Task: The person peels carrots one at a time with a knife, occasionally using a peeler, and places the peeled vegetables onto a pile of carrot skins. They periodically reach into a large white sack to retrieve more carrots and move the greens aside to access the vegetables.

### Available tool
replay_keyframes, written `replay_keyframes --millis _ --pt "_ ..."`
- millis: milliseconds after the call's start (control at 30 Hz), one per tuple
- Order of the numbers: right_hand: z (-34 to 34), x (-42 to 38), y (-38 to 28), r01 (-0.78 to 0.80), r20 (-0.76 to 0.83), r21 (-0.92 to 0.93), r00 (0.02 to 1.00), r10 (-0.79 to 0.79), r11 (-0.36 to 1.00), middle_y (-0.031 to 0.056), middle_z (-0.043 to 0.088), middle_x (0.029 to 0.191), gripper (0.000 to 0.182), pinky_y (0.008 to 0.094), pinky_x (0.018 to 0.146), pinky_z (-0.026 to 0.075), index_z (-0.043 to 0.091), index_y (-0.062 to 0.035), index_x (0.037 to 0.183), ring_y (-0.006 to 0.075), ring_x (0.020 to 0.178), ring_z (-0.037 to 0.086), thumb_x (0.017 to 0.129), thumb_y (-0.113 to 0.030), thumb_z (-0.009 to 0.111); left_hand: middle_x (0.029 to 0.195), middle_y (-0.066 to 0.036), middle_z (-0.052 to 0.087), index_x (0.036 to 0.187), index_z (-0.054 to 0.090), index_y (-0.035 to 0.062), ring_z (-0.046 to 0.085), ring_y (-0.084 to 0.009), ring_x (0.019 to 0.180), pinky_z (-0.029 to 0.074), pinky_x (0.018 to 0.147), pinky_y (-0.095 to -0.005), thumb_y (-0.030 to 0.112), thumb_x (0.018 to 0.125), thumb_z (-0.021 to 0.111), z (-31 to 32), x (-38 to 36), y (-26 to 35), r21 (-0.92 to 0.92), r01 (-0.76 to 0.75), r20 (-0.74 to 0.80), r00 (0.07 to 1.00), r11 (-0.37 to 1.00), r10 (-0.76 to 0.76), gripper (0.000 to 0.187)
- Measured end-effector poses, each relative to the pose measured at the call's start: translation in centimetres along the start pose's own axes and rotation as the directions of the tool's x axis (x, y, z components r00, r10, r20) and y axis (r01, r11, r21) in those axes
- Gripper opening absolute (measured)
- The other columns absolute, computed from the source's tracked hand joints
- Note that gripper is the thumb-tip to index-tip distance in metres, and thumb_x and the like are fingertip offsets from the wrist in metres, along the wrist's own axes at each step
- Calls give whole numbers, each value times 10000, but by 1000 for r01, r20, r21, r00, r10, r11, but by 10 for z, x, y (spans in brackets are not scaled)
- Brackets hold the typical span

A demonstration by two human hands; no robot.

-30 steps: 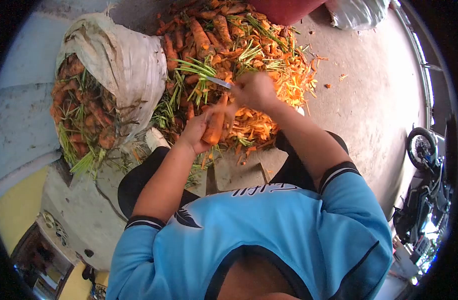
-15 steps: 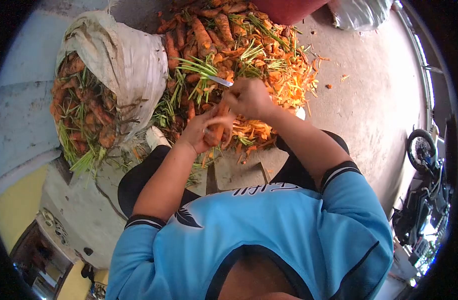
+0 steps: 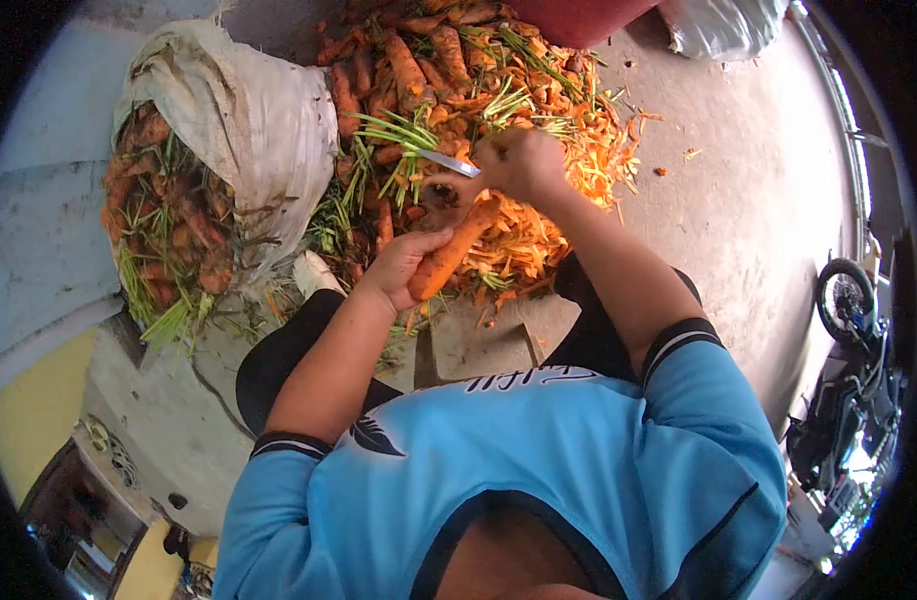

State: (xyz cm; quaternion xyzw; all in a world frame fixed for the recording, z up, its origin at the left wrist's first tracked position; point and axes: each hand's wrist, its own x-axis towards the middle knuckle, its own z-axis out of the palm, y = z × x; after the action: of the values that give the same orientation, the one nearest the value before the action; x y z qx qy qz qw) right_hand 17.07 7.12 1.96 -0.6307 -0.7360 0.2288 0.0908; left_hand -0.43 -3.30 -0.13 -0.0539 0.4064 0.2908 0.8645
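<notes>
My left hand (image 3: 406,268) is wrapped round a large orange carrot (image 3: 453,250), its upper end tilted up and to the right. Patches of dirt still show on parts of its skin. Just above that end, my right hand (image 3: 526,165) is closed on a knife (image 3: 450,162), whose short pale blade points left over some green stems; its handle is hidden in the fist. Under both hands spreads a heap of orange peelings (image 3: 523,245), with unpeeled carrots (image 3: 405,75) piled behind it.
At the left a white woven sack (image 3: 278,130) lies open, full of dirty carrots (image 3: 193,215) with green tops. A red container (image 3: 578,20) and a pale plastic bag (image 3: 723,25) stand at the back. A motorcycle (image 3: 853,330) is parked far right.
My right hand has moved slightly up and right with the knife, away from the carrot. More of the carrot shows, its upper end now swung rightward in my left hand.
</notes>
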Motion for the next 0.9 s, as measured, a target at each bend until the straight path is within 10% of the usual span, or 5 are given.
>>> replay_keyframes --millis 100,300,533,767,900 --pt "4 -9 -8 246 -207 18 949 -237 969 155 546 548 264 360 523 456 616 -32 657 288 519 560 705 -283 552 906 -109 554 1100 449 59 569 -197 700 519 589 -322 211 853 457 20 -13 -1 98 -84 -21 996 992 86 290" --pt "-4 23 34 -168 -119 141 975 185 976 136 572 548 349 381 539 476 632 -46 657 277 519 579 736 -365 517 891 -92 554 1071 472 52 568 -194 742 500 598 -322 249 854 458 -12 2 2 47 -8 139 990 999 2 294" --pt "5 -32 -27 345 64 221 928 -367 912 147 554 556 228 352 505 450 625 -33 629 255 491 553 687 -253 614 884 -50 555 1070 488 72 557 -154 732 475 608 -282 293 871 446 3 2 1 -143 -59 3 998 988 60 300" --pt "1 26 49 -152 92 -245 980 179 958 113 593 610 530 350 532 473 606 -65 645 244 558 585 617 -595 611 892 -71 542 1063 485 73 543 -169 713 461 587 -274 308 889 412 -18 10 -2 -61 -21 222 974 998 34 302" --pt "-3 7 10 -136 96 107 987 125 985 136 598 646 382 376 570 477 628 -83 676 278 588 594 698 -459 567 866 -82 537 1066 473 67 532 -179 694 452 574 -284 307 885 420 -19 9 -1 -126 0 239 970 992 31 305"
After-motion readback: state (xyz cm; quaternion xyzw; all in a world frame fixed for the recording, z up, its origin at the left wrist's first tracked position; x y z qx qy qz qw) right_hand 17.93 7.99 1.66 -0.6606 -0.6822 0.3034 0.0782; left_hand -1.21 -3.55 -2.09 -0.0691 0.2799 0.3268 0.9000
